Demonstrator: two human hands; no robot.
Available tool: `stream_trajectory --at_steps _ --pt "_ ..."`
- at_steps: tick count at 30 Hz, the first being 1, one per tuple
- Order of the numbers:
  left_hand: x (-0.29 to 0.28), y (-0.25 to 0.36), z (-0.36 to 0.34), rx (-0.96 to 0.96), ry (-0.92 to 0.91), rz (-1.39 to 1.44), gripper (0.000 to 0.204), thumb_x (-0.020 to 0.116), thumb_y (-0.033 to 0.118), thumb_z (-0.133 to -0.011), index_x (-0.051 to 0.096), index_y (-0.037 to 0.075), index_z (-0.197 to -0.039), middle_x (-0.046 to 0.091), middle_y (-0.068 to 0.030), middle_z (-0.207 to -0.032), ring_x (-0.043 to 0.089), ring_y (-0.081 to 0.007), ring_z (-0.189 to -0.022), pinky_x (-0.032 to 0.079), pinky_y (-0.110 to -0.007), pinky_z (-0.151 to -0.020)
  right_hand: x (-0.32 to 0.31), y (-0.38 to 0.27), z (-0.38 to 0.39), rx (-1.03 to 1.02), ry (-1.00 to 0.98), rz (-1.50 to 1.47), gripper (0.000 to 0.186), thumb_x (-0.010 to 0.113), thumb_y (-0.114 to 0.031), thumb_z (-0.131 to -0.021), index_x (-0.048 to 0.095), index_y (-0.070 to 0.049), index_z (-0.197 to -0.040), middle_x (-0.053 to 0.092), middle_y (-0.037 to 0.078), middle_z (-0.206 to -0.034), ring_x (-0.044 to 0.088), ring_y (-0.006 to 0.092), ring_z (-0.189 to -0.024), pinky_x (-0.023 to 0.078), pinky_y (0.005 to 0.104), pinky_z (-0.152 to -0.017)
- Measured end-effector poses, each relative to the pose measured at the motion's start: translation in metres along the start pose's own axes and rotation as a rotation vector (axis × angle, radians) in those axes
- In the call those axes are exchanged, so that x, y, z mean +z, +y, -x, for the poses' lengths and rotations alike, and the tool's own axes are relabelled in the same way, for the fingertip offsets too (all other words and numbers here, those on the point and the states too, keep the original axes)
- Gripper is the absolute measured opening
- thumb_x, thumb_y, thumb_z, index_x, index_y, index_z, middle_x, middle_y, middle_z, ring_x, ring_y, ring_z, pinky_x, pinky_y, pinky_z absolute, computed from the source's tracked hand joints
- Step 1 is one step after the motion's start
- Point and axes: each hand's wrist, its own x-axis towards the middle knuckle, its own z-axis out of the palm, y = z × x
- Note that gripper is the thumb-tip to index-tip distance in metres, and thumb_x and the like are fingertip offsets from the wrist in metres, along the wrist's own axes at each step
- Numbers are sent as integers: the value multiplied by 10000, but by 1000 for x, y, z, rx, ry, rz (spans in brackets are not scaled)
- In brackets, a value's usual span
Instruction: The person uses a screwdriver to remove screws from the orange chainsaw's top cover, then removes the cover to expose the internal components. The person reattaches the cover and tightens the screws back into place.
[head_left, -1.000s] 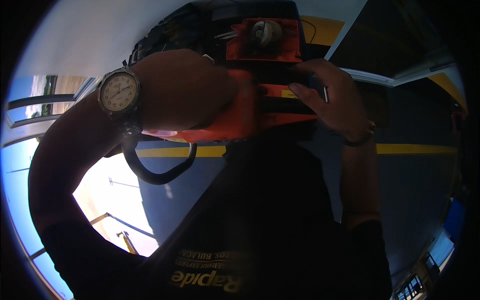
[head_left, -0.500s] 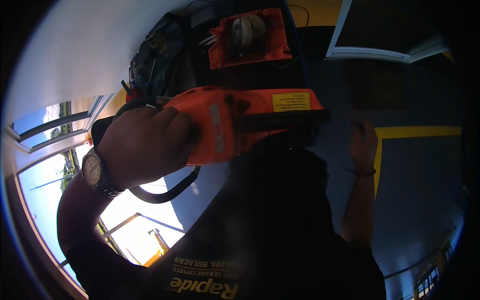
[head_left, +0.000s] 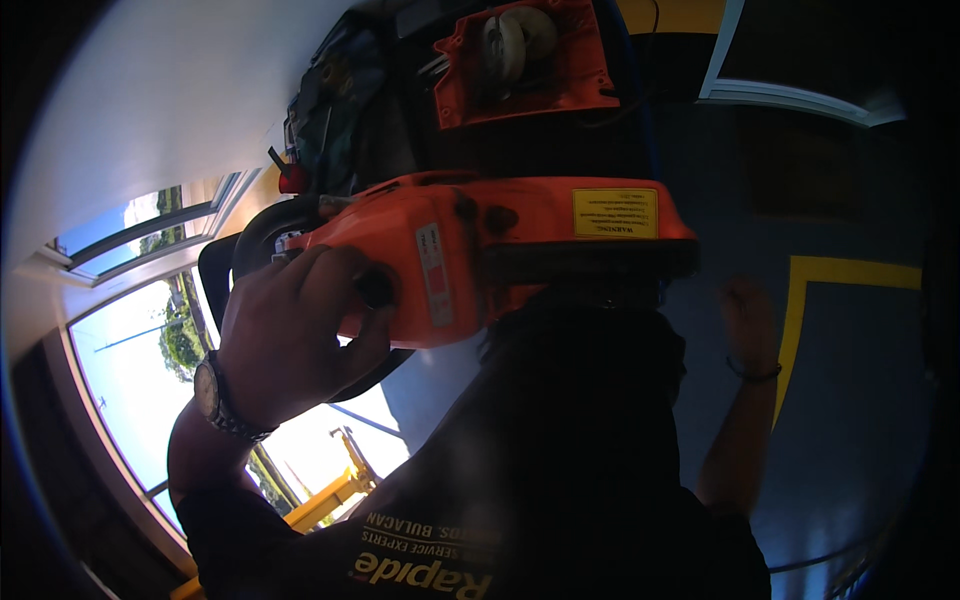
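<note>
An orange chainsaw body (head_left: 530, 215), with a yellow label, dark rear handle and curved black front handle (head_left: 270, 230), lies sideways across the middle of my view. My left hand (head_left: 285, 335), wearing a wristwatch, has fingers curled round a round black cap (head_left: 373, 289) on its left part. Part of that cap is hidden by my fingers. My right hand (head_left: 750, 320) hangs low to the right, apart from the saw; its fingers are blurred and dim.
Above the saw, an orange cover (head_left: 580, 70) holding a pale round part (head_left: 505, 55) rests on a dark surface beside dark bundled items (head_left: 335, 120). The blue-grey floor (head_left: 850, 370) has a yellow line (head_left: 800, 310). Windows (head_left: 150, 230) line the left side.
My right hand has left the saw's rear end and dropped to the right. My left hand has shifted lower, its fingers now curled at the black cap.
</note>
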Motion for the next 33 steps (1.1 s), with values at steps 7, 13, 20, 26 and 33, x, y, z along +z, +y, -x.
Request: stream_trajectory --at_steps 7,13,20,26,33 --pt "12 1 5 -84 82 104 294 804 162 -810 604 56 -998 712 -74 -813 741 -217 -696 582 -327 -621 15 -27 -1 61 -189 -92 210 592 -164 -967 703 2 -1035 710 160 -944 698 266 -876 527 377 -774" --pt "12 3 8 -142 84 135 308 815 176 -813 605 45 -996 710 -69 -802 746 -206 -705 586 -323 -629 25 12 -5 -108 -56 -137 199 601 -160 -984 685 11 -1042 715 143 -890 722 265 -884 535 377 -761" --pt "14 4 8 -152 117 141 348 838 142 -780 627 14 -1027 705 -96 -889 755 -223 -781 610 -323 -684 12 -4 -8 -22 -76 -53 188 602 -161 -984 688 -1 -1033 714 142 -871 708 242 -821 530 366 -737" --pt "13 2 14 -164 134 198 397 857 58 -736 663 -2 -1077 689 -121 -988 760 -238 -846 618 -326 -725 17 -7 -12 -78 -77 -18 184 616 -156 -966 697 -3 -1027 713 152 -880 707 251 -815 530 363 -738" --pt "9 0 14 -104 128 182 393 852 35 -731 681 13 -1085 687 -98 -982 760 -217 -843 618 -322 -720 20 -12 -15 -97 -88 20 197 629 -171 -960 696 1 -1031 707 169 -886 705 276 -815 527 377 -733"
